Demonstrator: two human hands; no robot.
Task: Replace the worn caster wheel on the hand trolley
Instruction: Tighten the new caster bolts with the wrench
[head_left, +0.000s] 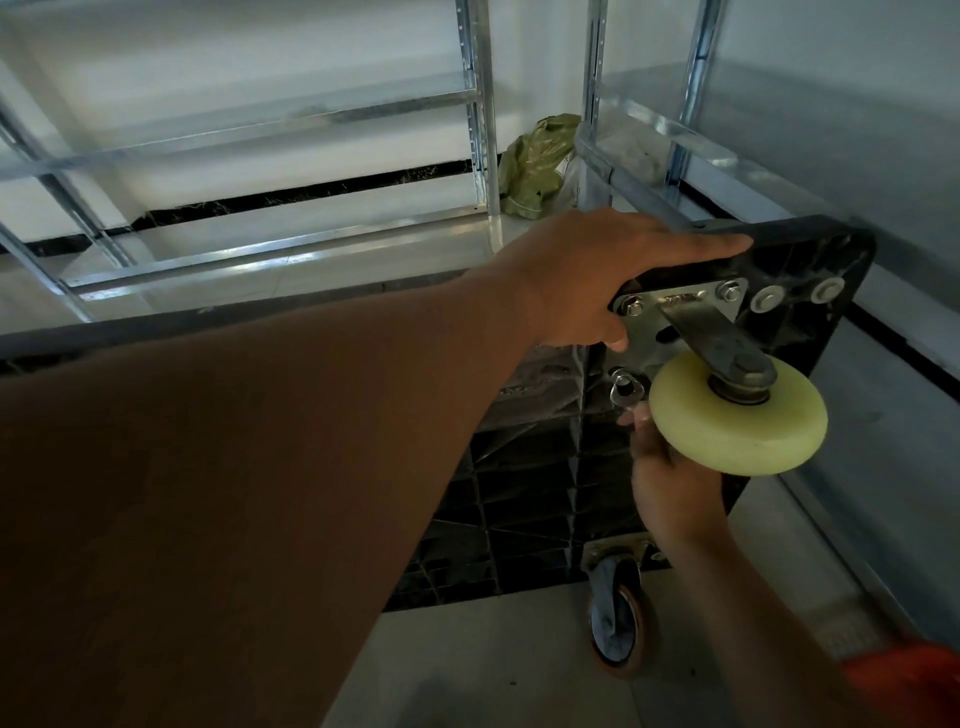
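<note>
Two hands at work: left hand (597, 280) grips the tipped trolley's (810, 249) edge to steady it; right hand (670, 483) pinches a wrench (623, 392) on a bolt beside the caster (737, 410).

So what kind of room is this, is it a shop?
Probably a storeroom or stockroom, not a shop floor. Bare metal shelving racks line the walls, a green bag sits in the corner on the tiled floor, and a black hand trolley is tipped up for wheel repair.
</note>
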